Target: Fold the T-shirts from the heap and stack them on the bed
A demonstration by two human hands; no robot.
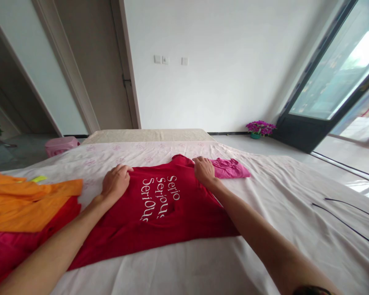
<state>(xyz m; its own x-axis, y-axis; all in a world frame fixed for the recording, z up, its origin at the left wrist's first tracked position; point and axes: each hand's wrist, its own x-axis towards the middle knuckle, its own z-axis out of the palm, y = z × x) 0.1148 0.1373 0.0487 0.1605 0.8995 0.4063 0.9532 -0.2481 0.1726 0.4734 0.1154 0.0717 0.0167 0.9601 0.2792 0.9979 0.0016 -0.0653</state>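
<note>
A dark red T-shirt with white lettering lies spread sideways over the pale sheet. My left hand is closed on its far left edge, fingers curled around the fabric. At the far right edge, close to the shirt's bunched top, my right hand grips the cloth too. Just beyond my right hand rests a folded pink garment. An orange garment lies heaped on red and pink clothes to the left of my left forearm.
Two thin dark cords lie on the sheet at the right. Beyond the bed stand a pink stool at left and a pot of purple flowers at right. A glass door with a dark frame stands open at far right.
</note>
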